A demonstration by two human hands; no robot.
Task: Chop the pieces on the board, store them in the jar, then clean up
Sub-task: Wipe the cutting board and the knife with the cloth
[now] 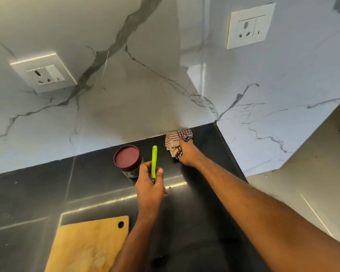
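Black polished stone table (90,173) meeting white grey-veined marble walls (126,85) in a corner, a white socket (44,72) on the left wall, another socket (249,25) on the right. Right hand (186,152) at the back edge, fingers bunched around a checked cloth (177,141). Left hand (149,189) pinching a green-handled knife (154,161), handle up. Maroon-lidded jar (128,160) closed, just behind the left hand. Wooden chopping board (86,244) bare at the near edge.

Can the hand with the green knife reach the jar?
Probably yes. The left hand is right beside the jar with nothing between them, but its fingers are busy holding the green-handled knife.
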